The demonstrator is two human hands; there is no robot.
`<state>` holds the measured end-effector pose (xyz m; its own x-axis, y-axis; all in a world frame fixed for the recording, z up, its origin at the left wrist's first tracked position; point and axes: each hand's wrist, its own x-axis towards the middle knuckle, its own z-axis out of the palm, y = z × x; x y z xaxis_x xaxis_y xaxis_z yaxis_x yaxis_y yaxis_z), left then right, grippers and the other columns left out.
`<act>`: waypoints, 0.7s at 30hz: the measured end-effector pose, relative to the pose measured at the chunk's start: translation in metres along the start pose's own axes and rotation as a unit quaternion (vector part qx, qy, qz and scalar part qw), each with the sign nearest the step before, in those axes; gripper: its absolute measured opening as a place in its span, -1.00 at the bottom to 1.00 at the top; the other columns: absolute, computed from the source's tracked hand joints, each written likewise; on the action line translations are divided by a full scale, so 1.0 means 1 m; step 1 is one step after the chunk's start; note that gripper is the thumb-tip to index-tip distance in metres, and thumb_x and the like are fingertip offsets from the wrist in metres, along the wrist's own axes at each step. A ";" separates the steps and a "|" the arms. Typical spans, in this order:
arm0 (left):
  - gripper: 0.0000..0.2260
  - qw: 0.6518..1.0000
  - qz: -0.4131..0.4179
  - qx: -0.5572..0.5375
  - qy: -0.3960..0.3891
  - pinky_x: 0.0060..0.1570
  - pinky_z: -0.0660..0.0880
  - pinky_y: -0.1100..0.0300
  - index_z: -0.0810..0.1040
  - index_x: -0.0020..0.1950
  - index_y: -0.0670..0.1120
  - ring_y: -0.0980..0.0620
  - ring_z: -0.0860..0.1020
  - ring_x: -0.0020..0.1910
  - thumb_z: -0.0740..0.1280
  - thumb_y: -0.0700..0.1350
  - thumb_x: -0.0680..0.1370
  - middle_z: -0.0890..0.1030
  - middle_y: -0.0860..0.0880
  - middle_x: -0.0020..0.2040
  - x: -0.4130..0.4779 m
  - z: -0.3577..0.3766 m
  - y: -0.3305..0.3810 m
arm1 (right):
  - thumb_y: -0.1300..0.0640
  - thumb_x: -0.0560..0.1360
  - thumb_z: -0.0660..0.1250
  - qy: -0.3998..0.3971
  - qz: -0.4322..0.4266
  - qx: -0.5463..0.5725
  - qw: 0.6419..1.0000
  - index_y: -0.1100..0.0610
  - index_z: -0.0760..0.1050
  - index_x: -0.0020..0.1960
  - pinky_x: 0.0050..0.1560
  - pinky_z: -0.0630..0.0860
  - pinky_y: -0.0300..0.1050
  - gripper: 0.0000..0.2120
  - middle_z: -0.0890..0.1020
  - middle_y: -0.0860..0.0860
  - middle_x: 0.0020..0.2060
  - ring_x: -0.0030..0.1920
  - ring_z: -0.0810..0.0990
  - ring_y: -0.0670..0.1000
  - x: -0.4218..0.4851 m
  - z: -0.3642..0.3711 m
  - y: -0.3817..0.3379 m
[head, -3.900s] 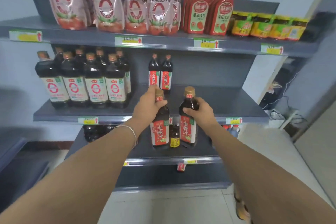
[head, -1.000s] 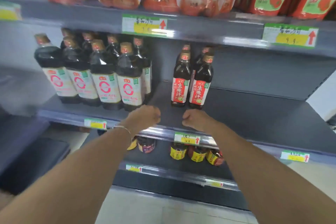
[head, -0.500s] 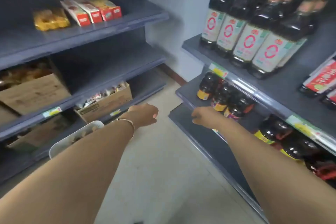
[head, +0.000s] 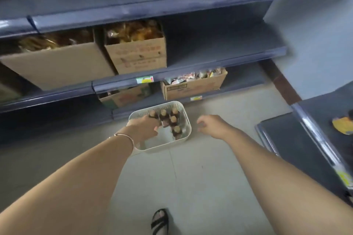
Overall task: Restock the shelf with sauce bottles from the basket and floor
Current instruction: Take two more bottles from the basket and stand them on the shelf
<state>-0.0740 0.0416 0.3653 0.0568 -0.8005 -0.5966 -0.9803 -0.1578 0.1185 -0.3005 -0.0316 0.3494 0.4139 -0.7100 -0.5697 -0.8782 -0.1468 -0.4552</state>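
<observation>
While the left hand (head: 144, 128) reaches down into the white basket (head: 164, 149), the right hand (head: 210, 126) hangs just beside the basket's rim at its 3 o'clock, fingers loosely curled, holding nothing. Basket sits on the tiled floor (head: 200, 177), at 12 o'clock from a sandalled foot (head: 160, 219). Five sauce bottles (head: 173, 120) stand in its far half: dark, tan-capped, upright, close together. Left fingers bend down against the leftmost bottle (head: 152, 113), at the basket's 10 o'clock, its cap showing just past the knuckles. Blur here; cannot tell whether they are closed round the neck. Thin bracelet (head: 124, 136) on the left wrist. Beyond the basket at 12 o'clock, blue-grey shelving (head: 191, 0) carries open cardboard boxes (head: 137, 55). At the floor's 3 o'clock, the corner of a dark shelf (head: 286, 135).
</observation>
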 end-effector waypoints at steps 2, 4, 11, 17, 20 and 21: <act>-0.71 1.000 -0.003 -0.020 -0.005 0.13 0.42 0.08 0.50 0.24 -0.02 -0.11 0.49 0.18 0.20 -0.01 0.55 0.52 -0.07 0.23 0.023 0.008 -0.023 | 0.07 0.50 0.31 -0.020 -0.006 0.003 1.000 0.10 0.51 0.17 -0.12 0.46 -0.13 -0.74 0.54 0.06 -0.02 -0.04 0.52 0.09 0.034 0.018 -0.014; -0.72 0.999 -0.009 -0.037 -0.019 0.16 0.43 0.07 0.49 0.23 -0.02 -0.12 0.50 0.19 0.19 -0.03 0.55 0.52 -0.08 0.23 0.046 0.017 -0.039 | 0.07 0.50 0.30 -0.037 -0.006 -0.001 0.999 0.09 0.52 0.14 -0.10 0.48 -0.11 -0.77 0.54 0.05 -0.06 -0.05 0.53 0.10 0.065 0.033 -0.022; -0.77 0.994 -0.050 -0.079 -0.059 0.10 0.44 0.12 0.46 0.19 0.04 -0.13 0.53 0.14 0.20 0.00 0.55 0.53 -0.05 0.20 0.125 0.070 -0.086 | 0.08 0.49 0.31 -0.091 0.010 -0.016 0.996 0.08 0.51 0.17 0.03 0.47 -0.13 -0.73 0.59 0.13 0.08 0.07 0.56 0.14 0.170 0.090 -0.019; -0.61 0.983 -0.088 -0.163 -0.012 0.13 0.43 0.05 0.31 0.38 0.01 -0.14 0.47 0.24 0.21 -0.07 0.55 0.42 -0.09 0.33 0.212 0.133 -0.112 | 0.08 0.50 0.30 -0.086 0.036 0.009 0.996 0.07 0.36 0.36 0.13 0.44 -0.10 -0.56 0.52 0.13 0.22 0.19 0.50 0.15 0.266 0.149 -0.002; -0.52 0.986 -0.092 -0.137 0.003 0.21 0.38 -0.05 0.19 0.43 0.02 -0.14 0.36 0.32 0.24 -0.05 0.53 0.34 -0.07 0.36 0.253 0.170 -0.121 | 0.13 0.49 0.31 -0.070 0.015 0.006 0.997 0.11 0.29 0.38 0.20 0.43 0.03 -0.51 0.46 0.17 0.26 0.24 0.45 0.20 0.308 0.177 0.007; -0.48 0.988 -0.092 -0.124 0.009 0.23 0.37 -0.07 0.16 0.44 0.02 -0.13 0.32 0.35 0.27 -0.04 0.52 0.32 -0.06 0.37 0.266 0.181 -0.124 | 0.14 0.49 0.32 -0.059 0.007 -0.008 0.998 0.12 0.26 0.40 0.20 0.43 0.04 -0.49 0.44 0.18 0.27 0.24 0.45 0.20 0.323 0.186 0.009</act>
<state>0.0286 -0.0473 0.0485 0.2359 -0.7550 -0.6119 -0.8767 -0.4369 0.2011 -0.1306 -0.1344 0.0341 0.4258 -0.6263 -0.6530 -0.8876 -0.1490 -0.4358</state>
